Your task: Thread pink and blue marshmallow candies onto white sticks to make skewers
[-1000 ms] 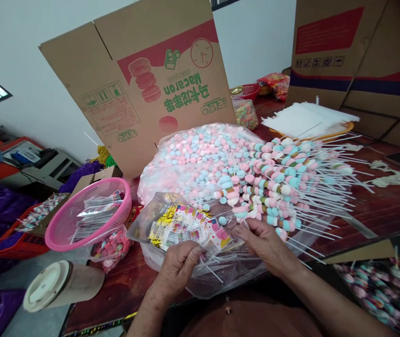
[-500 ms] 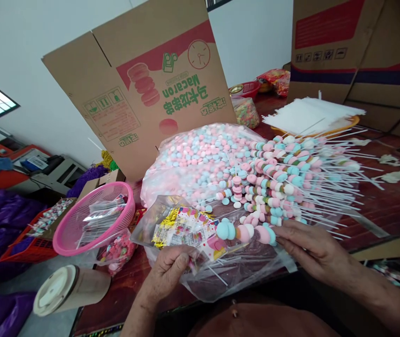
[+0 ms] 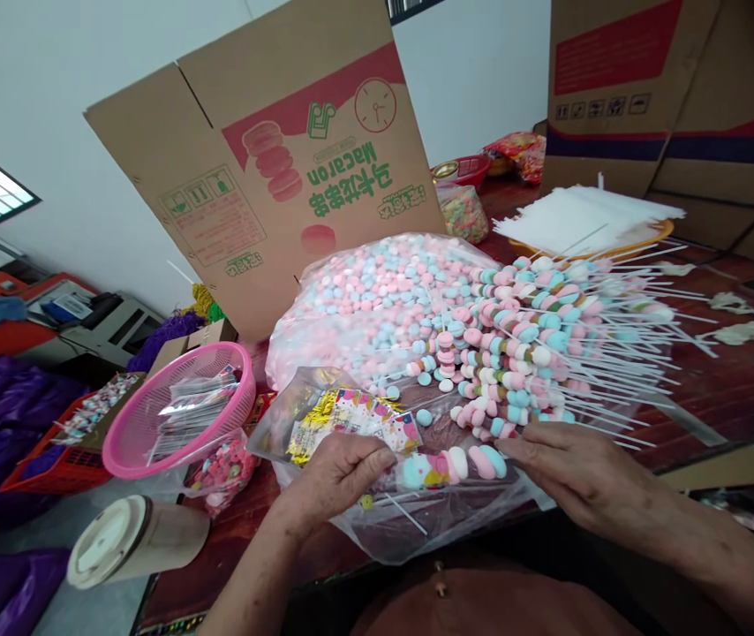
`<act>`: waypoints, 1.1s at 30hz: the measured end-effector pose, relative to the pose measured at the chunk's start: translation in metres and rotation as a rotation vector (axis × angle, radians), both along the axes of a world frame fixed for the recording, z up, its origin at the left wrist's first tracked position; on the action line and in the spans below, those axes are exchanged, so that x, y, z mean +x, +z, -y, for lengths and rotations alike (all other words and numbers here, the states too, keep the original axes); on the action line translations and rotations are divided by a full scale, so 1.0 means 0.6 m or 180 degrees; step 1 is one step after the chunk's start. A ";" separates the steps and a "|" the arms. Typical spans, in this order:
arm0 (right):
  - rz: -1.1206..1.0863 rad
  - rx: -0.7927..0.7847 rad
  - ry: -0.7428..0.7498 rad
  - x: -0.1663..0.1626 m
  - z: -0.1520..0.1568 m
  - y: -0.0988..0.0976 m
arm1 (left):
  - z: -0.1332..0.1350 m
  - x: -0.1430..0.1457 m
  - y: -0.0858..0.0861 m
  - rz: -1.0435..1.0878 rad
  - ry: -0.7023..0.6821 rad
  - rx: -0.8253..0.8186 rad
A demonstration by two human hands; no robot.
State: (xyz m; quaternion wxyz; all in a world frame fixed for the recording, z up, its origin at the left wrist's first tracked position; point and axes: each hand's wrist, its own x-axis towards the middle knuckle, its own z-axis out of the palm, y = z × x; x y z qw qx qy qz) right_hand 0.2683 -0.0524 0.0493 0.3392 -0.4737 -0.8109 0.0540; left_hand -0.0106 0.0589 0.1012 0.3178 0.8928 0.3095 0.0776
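Note:
Between my hands lies a marshmallow skewer [image 3: 476,463] of blue, white and pink pieces, roughly level. My right hand [image 3: 582,473] is closed at its right end; the stick is hidden by the fingers. My left hand [image 3: 343,473] pinches a clear printed wrapper [image 3: 439,470], which covers the left part of the skewer. Just behind, more printed wrappers [image 3: 377,426] with gold ties rest in an open plastic bag [image 3: 275,415]. Several finished-looking marshmallow skewers [image 3: 523,349] are heaped behind my right hand, their white sticks pointing right.
A big clear bag of loose marshmallows [image 3: 383,291] stands against a cardboard box [image 3: 198,150]. At left are a pink basket [image 3: 114,455] and a lidded paper cup [image 3: 171,534]. White sticks [image 3: 582,221] pile up at the back right, before another carton [image 3: 606,62].
My left hand has moved right and brought the wrapper over the skewer's left end. The skewer has come slightly down and nearer to me, with my right hand still at its right end.

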 end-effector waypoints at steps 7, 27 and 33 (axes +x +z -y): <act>-0.1268 -0.1147 -0.0115 -0.068 -0.009 -0.033 | -0.018 0.020 -0.035 0.3320 0.2773 0.0022; -0.1950 -0.1492 -0.0111 -0.175 -0.035 -0.032 | 0.048 0.130 -0.055 0.4133 0.2911 -0.3340; -0.1389 -0.1529 -0.0251 -0.177 -0.020 -0.062 | 0.035 0.120 -0.060 0.4225 0.3131 -0.3538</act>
